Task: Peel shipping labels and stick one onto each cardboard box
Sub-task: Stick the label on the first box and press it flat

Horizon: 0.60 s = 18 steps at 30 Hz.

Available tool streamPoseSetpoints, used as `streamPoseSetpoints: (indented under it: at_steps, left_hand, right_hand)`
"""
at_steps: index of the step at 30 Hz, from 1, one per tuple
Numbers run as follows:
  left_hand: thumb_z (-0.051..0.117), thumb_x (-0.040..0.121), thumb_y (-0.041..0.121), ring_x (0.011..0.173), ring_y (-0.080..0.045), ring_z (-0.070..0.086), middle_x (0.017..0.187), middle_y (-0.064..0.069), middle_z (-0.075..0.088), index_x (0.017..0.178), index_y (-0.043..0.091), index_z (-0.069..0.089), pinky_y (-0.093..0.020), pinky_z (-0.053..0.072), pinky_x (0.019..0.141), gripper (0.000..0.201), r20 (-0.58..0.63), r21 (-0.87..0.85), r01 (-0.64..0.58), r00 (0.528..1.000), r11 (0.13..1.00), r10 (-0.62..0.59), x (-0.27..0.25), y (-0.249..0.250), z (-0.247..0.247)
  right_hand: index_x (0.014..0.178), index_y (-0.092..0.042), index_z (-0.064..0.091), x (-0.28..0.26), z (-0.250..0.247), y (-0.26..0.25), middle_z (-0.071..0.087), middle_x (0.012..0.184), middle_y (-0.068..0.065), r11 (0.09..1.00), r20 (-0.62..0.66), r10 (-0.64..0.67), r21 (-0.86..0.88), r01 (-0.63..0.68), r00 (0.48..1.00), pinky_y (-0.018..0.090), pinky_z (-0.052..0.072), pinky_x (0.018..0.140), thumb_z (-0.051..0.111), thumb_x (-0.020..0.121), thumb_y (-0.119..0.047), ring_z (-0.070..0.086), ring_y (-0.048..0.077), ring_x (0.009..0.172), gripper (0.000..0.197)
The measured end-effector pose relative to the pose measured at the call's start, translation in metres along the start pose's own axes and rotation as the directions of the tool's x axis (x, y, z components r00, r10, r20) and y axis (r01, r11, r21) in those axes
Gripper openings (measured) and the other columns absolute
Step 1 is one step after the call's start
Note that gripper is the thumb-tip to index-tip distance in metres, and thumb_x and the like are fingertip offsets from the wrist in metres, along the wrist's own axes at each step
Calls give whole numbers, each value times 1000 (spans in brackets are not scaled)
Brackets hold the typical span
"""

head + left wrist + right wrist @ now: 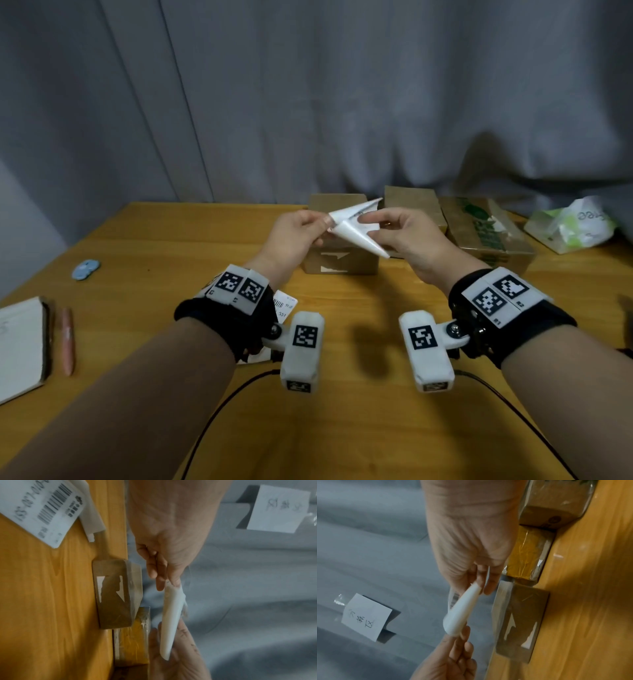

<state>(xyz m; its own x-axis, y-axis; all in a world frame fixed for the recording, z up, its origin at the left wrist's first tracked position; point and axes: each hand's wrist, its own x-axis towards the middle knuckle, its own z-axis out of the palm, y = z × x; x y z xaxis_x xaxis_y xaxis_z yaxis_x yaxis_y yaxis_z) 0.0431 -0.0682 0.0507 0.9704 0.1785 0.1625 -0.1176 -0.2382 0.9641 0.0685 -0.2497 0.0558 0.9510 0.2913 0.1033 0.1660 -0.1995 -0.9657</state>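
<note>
Head view: curled white paper shipping label (pixel 356 228) pinched between left hand (pixel 296 236) and right hand (pixel 411 240), above small brown cardboard box (pixel 340 263).
Behind: two taped cardboard boxes (pixel 479 229) closed, contents hidden; barcoded white label sheet (pixel 42 511) flat on yellow wooden table (pixel 154 257).

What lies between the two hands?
A white label, partly peeled from its backing, spans the gap. The left hand pinches one end and the right hand the other, above a box, in the head view.
</note>
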Motion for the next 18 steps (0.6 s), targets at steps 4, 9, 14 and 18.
streamPoseSetpoints:
  at_steps: [4, 9, 14, 18]
  left_hand:
    - [45, 98, 21, 91, -19, 61, 111, -15, 65, 130, 1, 45, -24, 47, 82, 38, 9, 189, 8, 1000, 982, -10, 35, -9, 4]
    - [41, 97, 38, 144, -26, 18, 156, -12, 16, 144, 14, 33, -33, 15, 117, 53, 205, 728, -123, 978, 675, -42, 75, -28, 10]
    - [24, 96, 53, 146, -26, -5, 159, -5, -5, 150, 27, 7, -43, 4, 119, 62, 344, 856, -210, 914, 472, -217, 91, -43, 18]
    - [26, 95, 56, 145, -27, 9, 158, -1, 13, 147, 29, 23, -42, 10, 119, 59, 363, 865, -245, 908, 438, -209, 78, -45, 13]
  right_hand:
    - [111, -13, 63, 13, -12, 6, 65, 92, 0, 999, -103, 28, 36, -24, 994, 19, 50, 67, 66, 83, -1, 60, 11, 80, 31]
    - [110, -11, 65, 31, -21, 14, 68, 99, 10, 988, -180, 68, 149, -41, 981, 27, 48, 74, 65, 82, -1, 60, 16, 81, 29]
    - [107, -9, 67, 42, -18, 18, 65, 86, 7, 971, -198, 85, 237, -36, 977, 22, 42, 59, 63, 82, 1, 52, 14, 66, 27]
    - [91, -15, 69, 36, -18, 22, 68, 79, -3, 974, -143, 61, 225, -28, 988, 20, 48, 67, 65, 85, -3, 61, 9, 70, 15]
